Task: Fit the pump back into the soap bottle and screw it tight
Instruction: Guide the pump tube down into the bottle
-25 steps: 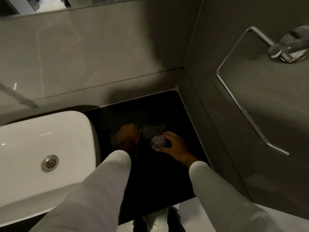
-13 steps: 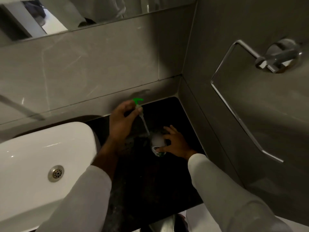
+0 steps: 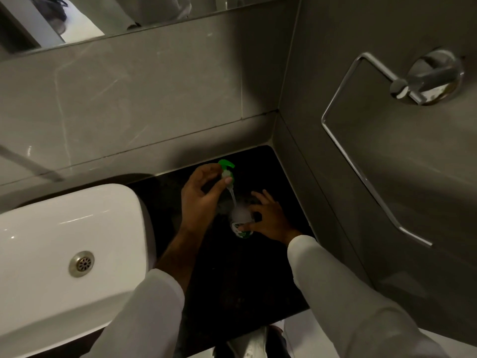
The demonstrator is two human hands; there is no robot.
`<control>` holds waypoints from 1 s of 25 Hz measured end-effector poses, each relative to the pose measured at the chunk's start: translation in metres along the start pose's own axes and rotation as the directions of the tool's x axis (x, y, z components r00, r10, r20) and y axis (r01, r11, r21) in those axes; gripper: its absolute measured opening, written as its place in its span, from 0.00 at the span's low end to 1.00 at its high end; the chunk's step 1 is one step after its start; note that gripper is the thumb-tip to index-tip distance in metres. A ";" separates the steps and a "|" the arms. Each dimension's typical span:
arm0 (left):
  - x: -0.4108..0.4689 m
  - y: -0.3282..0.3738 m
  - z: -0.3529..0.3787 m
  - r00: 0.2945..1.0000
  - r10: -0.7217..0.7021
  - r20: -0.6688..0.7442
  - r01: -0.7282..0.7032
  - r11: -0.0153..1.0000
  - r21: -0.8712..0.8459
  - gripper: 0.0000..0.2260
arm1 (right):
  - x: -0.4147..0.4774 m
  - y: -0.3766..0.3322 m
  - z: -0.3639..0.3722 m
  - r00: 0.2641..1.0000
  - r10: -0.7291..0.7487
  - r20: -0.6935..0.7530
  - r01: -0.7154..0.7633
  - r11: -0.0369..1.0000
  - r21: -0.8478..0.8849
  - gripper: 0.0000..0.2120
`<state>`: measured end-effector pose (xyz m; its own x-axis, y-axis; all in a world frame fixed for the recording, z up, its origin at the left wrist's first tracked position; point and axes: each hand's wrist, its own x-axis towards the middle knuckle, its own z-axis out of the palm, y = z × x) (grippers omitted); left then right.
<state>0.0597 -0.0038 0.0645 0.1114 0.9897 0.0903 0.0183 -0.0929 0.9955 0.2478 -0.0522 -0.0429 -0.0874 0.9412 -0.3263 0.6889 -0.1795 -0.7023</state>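
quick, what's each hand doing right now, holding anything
Left hand: closed on the green pump, its tube angled down toward the bottle.
Right hand: steadying the soap bottle on the black counter, fingers partly spread.

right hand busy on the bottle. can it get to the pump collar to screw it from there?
Probably yes. The right hand steadies the soap bottle, just below the pump in the left hand, with nothing between them. It would have to let go first.

Dark counter (image 3: 232, 293) open toward the near edge, white basin (image 3: 64, 244) closing off its left side, tiled walls boxing in the far and right sides, chrome towel ring (image 3: 361, 164) jutting from the right wall above the counter.
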 end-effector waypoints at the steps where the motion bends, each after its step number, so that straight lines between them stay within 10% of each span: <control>1: 0.001 0.003 0.000 1.000 0.006 -0.018 -0.006 1.000 -0.029 0.13 | 0.000 0.000 0.000 1.000 -0.001 0.001 0.001 1.000 0.005 0.23; 13: -0.010 -0.026 0.009 0.995 -0.089 0.045 0.089 0.996 -0.002 0.14 | -0.006 -0.004 -0.002 1.000 0.012 0.007 -0.012 1.000 0.021 0.21; 25: -0.038 -0.061 0.002 0.963 -0.189 0.189 0.106 0.919 0.380 0.16 | -0.008 -0.005 -0.001 1.000 0.014 -0.027 -0.012 0.996 0.084 0.21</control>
<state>0.0566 -0.0356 0.0008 0.2921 0.9504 -0.1070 0.4066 -0.0221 0.9133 0.2461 -0.0586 -0.0363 -0.0584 0.9460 -0.3189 0.6271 -0.2138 -0.7490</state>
